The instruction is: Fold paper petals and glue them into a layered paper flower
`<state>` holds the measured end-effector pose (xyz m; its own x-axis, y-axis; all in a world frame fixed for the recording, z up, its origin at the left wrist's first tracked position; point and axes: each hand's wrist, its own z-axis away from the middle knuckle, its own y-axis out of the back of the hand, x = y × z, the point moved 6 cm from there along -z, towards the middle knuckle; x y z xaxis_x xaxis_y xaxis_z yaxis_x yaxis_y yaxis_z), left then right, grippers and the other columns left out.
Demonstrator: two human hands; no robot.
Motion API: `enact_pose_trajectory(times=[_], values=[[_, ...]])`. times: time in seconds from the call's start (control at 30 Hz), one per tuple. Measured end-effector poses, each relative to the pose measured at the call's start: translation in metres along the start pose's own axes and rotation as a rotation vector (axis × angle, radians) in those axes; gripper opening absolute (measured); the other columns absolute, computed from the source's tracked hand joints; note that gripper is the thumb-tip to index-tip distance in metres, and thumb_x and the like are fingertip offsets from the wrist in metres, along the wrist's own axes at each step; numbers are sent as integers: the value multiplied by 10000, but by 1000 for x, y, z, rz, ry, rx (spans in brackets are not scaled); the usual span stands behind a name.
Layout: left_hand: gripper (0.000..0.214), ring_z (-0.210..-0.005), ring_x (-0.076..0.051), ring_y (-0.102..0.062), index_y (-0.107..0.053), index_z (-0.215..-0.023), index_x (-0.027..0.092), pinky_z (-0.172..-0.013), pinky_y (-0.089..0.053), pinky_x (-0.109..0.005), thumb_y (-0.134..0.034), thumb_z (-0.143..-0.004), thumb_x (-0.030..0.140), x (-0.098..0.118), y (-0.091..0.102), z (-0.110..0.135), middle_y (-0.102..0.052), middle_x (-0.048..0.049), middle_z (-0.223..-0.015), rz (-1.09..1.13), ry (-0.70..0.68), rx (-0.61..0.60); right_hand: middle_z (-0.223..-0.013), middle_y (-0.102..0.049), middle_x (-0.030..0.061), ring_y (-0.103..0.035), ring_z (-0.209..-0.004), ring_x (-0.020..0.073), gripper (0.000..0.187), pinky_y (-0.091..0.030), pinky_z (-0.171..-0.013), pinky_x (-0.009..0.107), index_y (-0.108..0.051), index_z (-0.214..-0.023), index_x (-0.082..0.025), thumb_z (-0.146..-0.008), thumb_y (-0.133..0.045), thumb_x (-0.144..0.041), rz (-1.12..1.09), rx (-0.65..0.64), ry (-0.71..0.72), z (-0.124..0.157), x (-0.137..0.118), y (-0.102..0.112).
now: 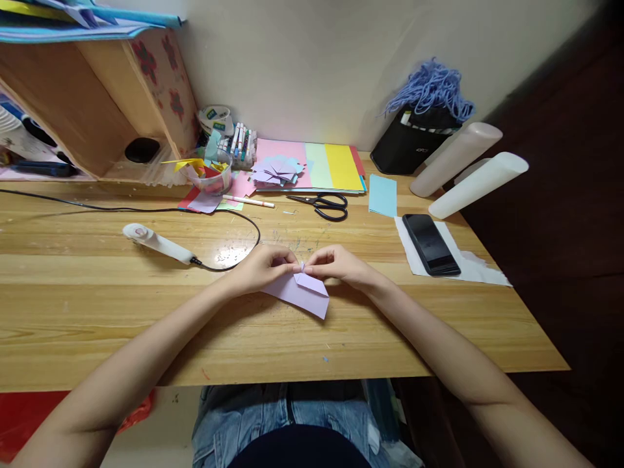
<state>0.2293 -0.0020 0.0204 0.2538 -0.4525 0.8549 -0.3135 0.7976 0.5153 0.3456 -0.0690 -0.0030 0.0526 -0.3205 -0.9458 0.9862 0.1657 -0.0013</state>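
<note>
A sheet of lilac paper (307, 298), with a folded flap along its upper part, is held just above the wooden table. My left hand (266, 266) pinches its upper edge between thumb and fingers. Close beside it, my right hand (338, 265) grips the same edge, the fingertips of both hands nearly meeting at a small raised fold. Beyond the hands lie black-handled scissors (329, 206), closed on the table. A pile of folded lilac and light-blue paper pieces (277, 170) rests on coloured sheets (336, 168) at the back.
Left of my hands lies a white corded tool (158, 244), its black cable (214, 268) looping over the table. A phone (431, 244) sits on white paper at right, below two white cylinders (480, 182). Light-blue paper (383, 195), a plastic tub (212, 179) and a wooden box (166, 97) stand farther back.
</note>
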Motion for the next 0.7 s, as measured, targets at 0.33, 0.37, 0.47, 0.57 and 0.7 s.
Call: enact_pose_trajectory(times=[0.33, 0.37, 0.47, 0.57, 0.7], values=[[311, -608, -109, -489, -643, -746, 148, -533, -324, -214, -499, -782, 421, -4, 0, -1, -613, -12, -683, -18, 20, 38, -612, -609, 16, -524, -563, 104, 206, -380, -519, 222, -651, -665, -120, -616, -706, -313, 34, 163, 57, 2, -4, 1], [310, -602, -106, -483, -643, -746, 150, -528, -319, -213, -502, -780, 424, -4, 1, -1, -611, -9, -679, -32, 16, 50, -621, -612, 18, -523, -569, 104, 209, -377, -521, 221, -657, -679, -120, -619, -704, -315, 29, 165, 57, 3, -5, 1], [312, -596, -100, -471, -636, -737, 154, -523, -316, -209, -501, -781, 431, 0, 3, 0, -607, -2, -676, -40, 7, 71, -641, -610, 13, -505, -566, 94, 232, -346, -504, 212, -669, -721, -127, -645, -686, -345, -29, 104, 24, 2, -3, 3], [307, -606, -98, -473, -631, -739, 152, -531, -323, -208, -499, -785, 426, 3, 5, 1, -611, -4, -691, -14, -11, 73, -582, -560, -16, -431, -500, 60, 249, -280, -466, 202, -660, -696, -126, -681, -655, -375, -121, 5, -24, 1, 2, 2], [292, -602, -95, -466, -631, -740, 155, -533, -324, -209, -506, -785, 415, 5, 4, 0, -611, -6, -690, 2, -22, 52, -567, -537, -24, -400, -489, 50, 253, -267, -471, 205, -672, -729, -122, -671, -670, -368, -172, -57, -66, 1, 7, -2]])
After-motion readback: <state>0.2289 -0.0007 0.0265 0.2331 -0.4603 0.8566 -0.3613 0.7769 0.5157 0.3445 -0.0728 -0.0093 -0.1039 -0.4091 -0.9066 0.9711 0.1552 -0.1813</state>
